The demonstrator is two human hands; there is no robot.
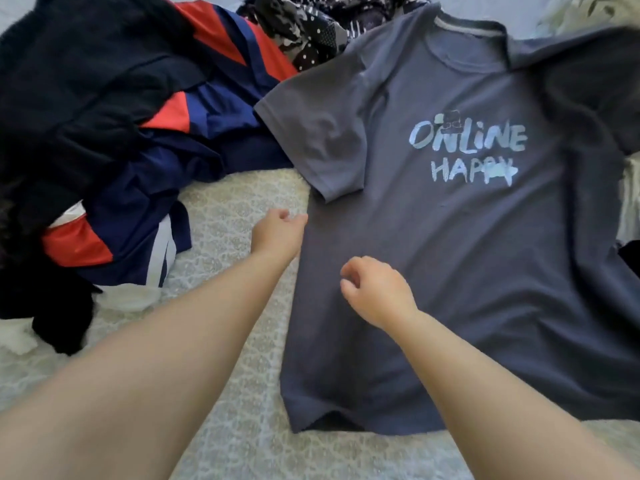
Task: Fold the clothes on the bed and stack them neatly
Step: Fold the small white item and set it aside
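Observation:
A grey T-shirt (450,244) with the print "ONLINE HAPPY" lies face up and spread out on the bed, collar away from me. Its left sleeve lies flat, while its right side is blurred and partly out of frame. My left hand (277,233) is at the shirt's left side edge, just below the sleeve. Its fingers are curled and touch the hem, but the hand hides whether they pinch it. My right hand (377,289) hovers over the shirt's lower left front with loosely curled fingers and holds nothing.
A heap of unfolded clothes lies to the left: a black garment (69,98), a navy, red and white one (194,140) and a black-and-white patterned one (311,26) at the back. The patterned bedspread (225,306) shows between heap and shirt.

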